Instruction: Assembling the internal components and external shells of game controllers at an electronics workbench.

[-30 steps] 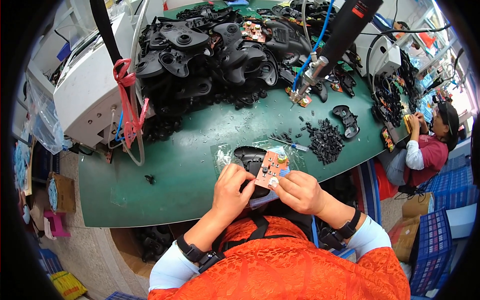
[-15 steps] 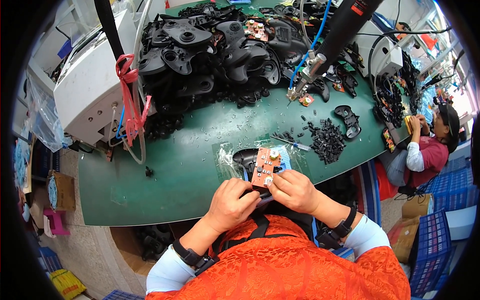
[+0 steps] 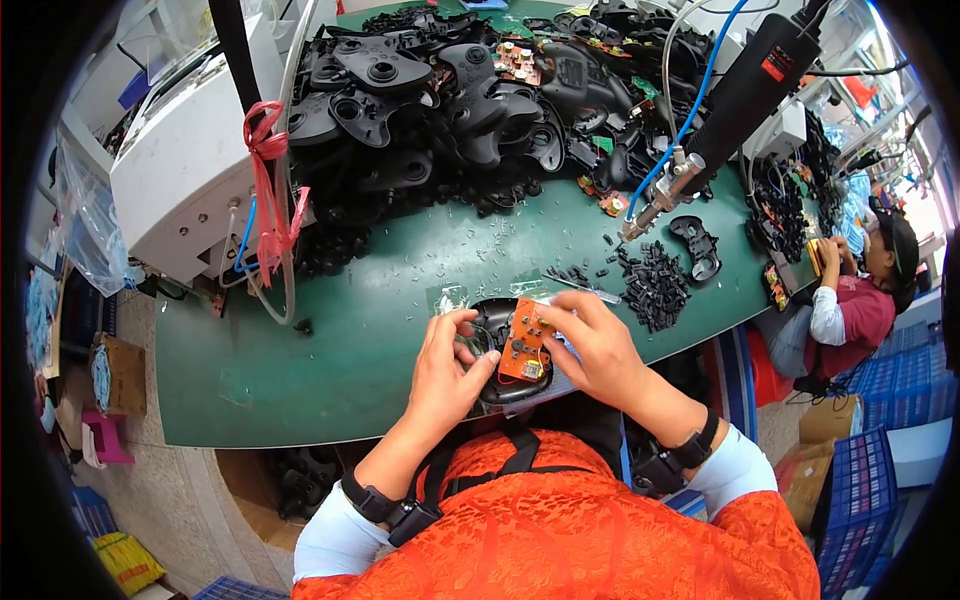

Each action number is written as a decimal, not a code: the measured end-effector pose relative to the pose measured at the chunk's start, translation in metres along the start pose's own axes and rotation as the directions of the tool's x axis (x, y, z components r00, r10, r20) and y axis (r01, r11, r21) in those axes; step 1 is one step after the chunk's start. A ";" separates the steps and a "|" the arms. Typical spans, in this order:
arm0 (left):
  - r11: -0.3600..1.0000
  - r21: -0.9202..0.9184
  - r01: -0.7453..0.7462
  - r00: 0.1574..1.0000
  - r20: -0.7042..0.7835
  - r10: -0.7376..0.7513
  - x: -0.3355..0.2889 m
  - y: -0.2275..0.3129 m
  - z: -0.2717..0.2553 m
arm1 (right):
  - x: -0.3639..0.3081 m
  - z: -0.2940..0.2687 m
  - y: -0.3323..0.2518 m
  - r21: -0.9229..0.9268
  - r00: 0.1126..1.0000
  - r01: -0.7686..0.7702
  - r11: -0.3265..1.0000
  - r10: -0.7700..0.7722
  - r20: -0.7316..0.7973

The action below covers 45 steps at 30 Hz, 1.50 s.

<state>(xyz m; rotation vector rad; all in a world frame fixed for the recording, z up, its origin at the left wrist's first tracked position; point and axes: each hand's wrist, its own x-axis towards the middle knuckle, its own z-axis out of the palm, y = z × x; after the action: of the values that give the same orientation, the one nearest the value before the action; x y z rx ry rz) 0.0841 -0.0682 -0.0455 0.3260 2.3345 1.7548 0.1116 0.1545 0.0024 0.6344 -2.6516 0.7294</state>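
Near the tabletop's (image 3: 290, 400) near edge, the circuit board (image 3: 520, 345) lies over the black shell (image 3: 512, 391), long axis toward the far edge, between left hand (image 3: 447, 370) and closer right hand (image 3: 604, 352) (both curled; grip can't be told).

Circuit board (image 3: 520, 346) over controller shell (image 3: 492, 318), perhaps resting in it, parts heap (image 3: 655, 287) to right, shell pile (image 3: 465, 115) behind

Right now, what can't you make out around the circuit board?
Head view, circuit board: underside faces away.
Head view, black controller shell: part of its interior is covered by the board.
Head view, circuit board's right edge: partly blocked by the right hand.
Head view, heaped small black parts: individual details too small.
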 end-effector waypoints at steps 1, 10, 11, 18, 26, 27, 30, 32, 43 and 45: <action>1.000 0.000 0.000 1.000 0.003 0.000 -0.002 0.000 0.001 | 0.006 0.003 0.002 -0.001 1.000 -0.003 1.000 0.003 -0.001; 1.000 0.025 -0.015 0.999 -0.043 0.016 -0.003 -0.005 -0.001 | -0.007 0.002 -0.010 -0.056 0.937 -0.204 0.977 0.212 0.278; 1.000 0.023 -0.014 0.999 -0.041 0.015 -0.003 -0.004 -0.001 | -0.009 0.003 -0.011 -0.086 0.937 -0.165 0.983 0.183 0.298; 0.966 0.166 -0.197 0.979 -0.012 0.201 -0.006 -0.012 -0.002 | -0.005 -0.008 -0.009 -0.031 0.943 -0.192 0.981 0.194 0.269; 0.885 0.361 -0.295 0.942 -0.045 0.333 0.024 0.012 0.000 | -0.005 -0.019 -0.004 -0.030 0.955 -0.135 0.990 0.138 0.264; 0.886 0.346 -0.310 0.941 -0.024 0.338 0.028 0.012 0.002 | -0.005 -0.019 -0.004 -0.024 0.953 -0.106 0.994 0.109 0.283; 0.899 0.303 -0.315 0.947 0.037 0.320 0.042 0.005 0.005 | -0.002 -0.020 -0.004 -0.004 0.939 -0.064 0.998 0.062 0.339; 0.911 0.274 -0.307 0.952 0.078 0.297 0.049 0.002 0.006 | -0.001 -0.020 -0.004 0.009 0.925 -0.054 0.999 0.046 0.376; 0.935 0.180 -0.306 0.940 -0.095 0.326 0.039 0.006 0.002 | 0.008 -0.014 0.011 0.100 0.871 -0.077 0.992 0.018 0.491; 0.924 0.208 -0.320 0.933 -0.100 0.346 0.020 0.007 -0.005 | 0.007 -0.012 0.014 0.113 0.874 -0.081 0.990 0.016 0.486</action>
<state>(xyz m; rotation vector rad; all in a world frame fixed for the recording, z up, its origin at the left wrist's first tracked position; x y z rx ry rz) 0.0635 -0.0647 -0.0377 0.6952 2.6811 1.7430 0.1005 0.1696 0.0091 0.8908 -3.1035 0.8564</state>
